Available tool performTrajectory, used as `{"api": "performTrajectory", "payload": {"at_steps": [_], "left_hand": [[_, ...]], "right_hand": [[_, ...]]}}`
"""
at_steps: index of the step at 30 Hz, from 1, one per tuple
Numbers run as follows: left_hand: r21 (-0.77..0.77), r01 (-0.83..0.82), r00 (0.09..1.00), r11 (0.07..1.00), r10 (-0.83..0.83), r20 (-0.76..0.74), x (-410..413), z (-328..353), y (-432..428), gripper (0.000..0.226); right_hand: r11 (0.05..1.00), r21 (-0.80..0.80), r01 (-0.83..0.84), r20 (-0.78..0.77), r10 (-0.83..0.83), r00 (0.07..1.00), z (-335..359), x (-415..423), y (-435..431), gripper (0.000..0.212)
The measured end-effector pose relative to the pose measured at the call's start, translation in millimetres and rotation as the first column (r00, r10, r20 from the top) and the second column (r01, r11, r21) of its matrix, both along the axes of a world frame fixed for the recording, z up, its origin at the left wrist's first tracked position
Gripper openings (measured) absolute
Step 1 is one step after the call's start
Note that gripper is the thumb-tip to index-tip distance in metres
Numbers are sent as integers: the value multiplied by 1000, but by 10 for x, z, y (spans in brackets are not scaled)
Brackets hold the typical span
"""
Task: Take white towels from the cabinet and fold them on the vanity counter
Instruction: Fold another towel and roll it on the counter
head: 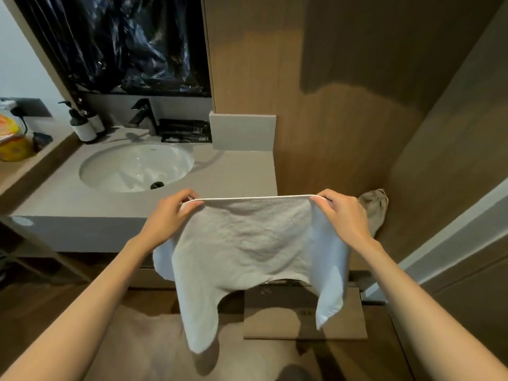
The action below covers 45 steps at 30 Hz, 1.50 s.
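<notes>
A white towel (247, 243) hangs stretched between my two hands, in the air in front of the right end of the grey vanity counter (233, 174). My left hand (173, 213) pinches the towel's upper left corner. My right hand (341, 213) pinches the upper right corner. The top hem is pulled taut and level. The lower part droops in two uneven tails toward the floor.
A white sink basin (134, 167) sits in the counter's left half, with a dark faucet (143, 114), pump bottles (82, 125) and a black tray (185, 130) behind it. Wood panels stand to the right. A beige cloth (375, 210) lies behind my right hand.
</notes>
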<state>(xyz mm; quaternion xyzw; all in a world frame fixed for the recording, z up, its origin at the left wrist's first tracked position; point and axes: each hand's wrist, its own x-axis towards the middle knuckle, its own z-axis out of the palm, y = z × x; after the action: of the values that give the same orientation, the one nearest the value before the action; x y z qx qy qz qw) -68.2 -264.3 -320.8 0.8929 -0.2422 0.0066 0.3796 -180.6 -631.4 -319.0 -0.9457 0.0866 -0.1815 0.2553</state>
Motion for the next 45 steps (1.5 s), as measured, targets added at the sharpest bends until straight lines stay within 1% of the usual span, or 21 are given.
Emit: {"api": "performTrajectory", "payload": {"at_steps": [4,9,13,16,19,23,26,31,35,38,39,41,43,44,45], "left_hand": [[-77,-49,999,996,48,-20,303,22,207,11],[-93,-140,990,986,138,-31,795,39,408,18],[-110,-214,977,971,214,-13,1165,82,421,17],[-125,-279,960,952,281,3,1489,97,399,16],[-120,-324,946,939,325,-11,1861,91,298,16],[-146,-377,926,915,368,-80,2414,16,116,18],[-146,-374,926,916,360,-114,2876,-29,-12,16],[-93,-369,927,925,359,-110,3595,-51,-345,19],[-61,-380,914,923,364,-182,4001,-285,-541,21],[-6,-405,878,914,387,-281,4141,-501,-661,26],[23,-385,875,923,373,-310,4161,-582,-684,28],[78,-245,886,966,256,-386,4178,-783,-700,31],[121,-98,886,988,142,-442,4142,-962,-663,37],[149,-55,889,987,117,-442,4117,-1025,-629,40],[172,-22,900,985,94,-427,4091,-1064,-591,42]], "right_hand": [[999,41,36,-4,-36,999,25,204,344,24],[997,82,13,-13,-12,1000,64,513,640,25],[998,25,53,16,-54,998,105,890,788,28],[995,-3,103,52,-103,993,139,1283,842,28],[988,49,148,36,-150,988,149,1762,838,29],[980,97,176,24,-179,984,124,2432,773,29],[975,100,196,5,-197,980,118,2865,691,26],[954,131,270,-22,-270,963,53,3576,507,29],[916,202,347,-117,-330,937,-200,4010,429,30],[908,221,356,-232,-306,923,-530,4191,418,30],[913,214,347,-288,-281,916,-649,4222,435,27],[923,241,299,-423,-177,888,-863,4221,514,29],[904,346,251,-553,-20,833,-1028,4125,625,53],[906,359,225,-591,34,806,-1091,4059,685,65],[926,327,188,-606,53,794,-1138,3991,743,72]]}}
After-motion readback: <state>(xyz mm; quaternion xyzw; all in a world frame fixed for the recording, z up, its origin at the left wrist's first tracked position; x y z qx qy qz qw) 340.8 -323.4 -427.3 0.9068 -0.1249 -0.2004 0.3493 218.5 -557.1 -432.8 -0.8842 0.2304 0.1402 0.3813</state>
